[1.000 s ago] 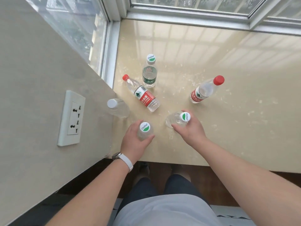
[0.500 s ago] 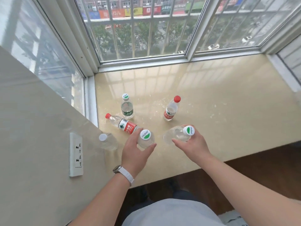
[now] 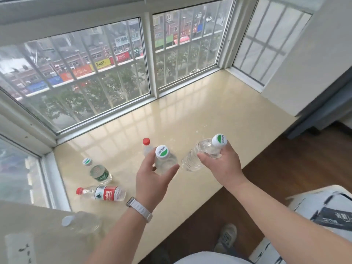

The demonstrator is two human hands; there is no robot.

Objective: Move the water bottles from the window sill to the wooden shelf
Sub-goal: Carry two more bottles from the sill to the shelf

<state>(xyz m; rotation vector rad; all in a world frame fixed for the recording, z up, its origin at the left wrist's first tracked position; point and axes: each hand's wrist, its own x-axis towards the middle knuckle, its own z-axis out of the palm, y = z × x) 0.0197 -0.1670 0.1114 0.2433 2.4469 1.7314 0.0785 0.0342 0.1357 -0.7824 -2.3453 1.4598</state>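
Observation:
My left hand grips a clear water bottle with a white-and-green cap, lifted above the beige window sill. A second clear bottle with the same cap, tilted, is held in my right hand. On the sill remain a green-label bottle standing, a red-label bottle lying on its side, a red-capped bottle partly hidden behind my left hand, and a white-capped bottle at the near left corner. No wooden shelf is in view.
Barred windows enclose the sill on three sides. A wall with a socket is at the lower left. Dark wood floor lies to the right, with a patterned white surface at the right edge.
Both hands have lifted their bottles off the sill and carried them up and to the right. The view has swung upward and to the right, showing more of the window and floor.

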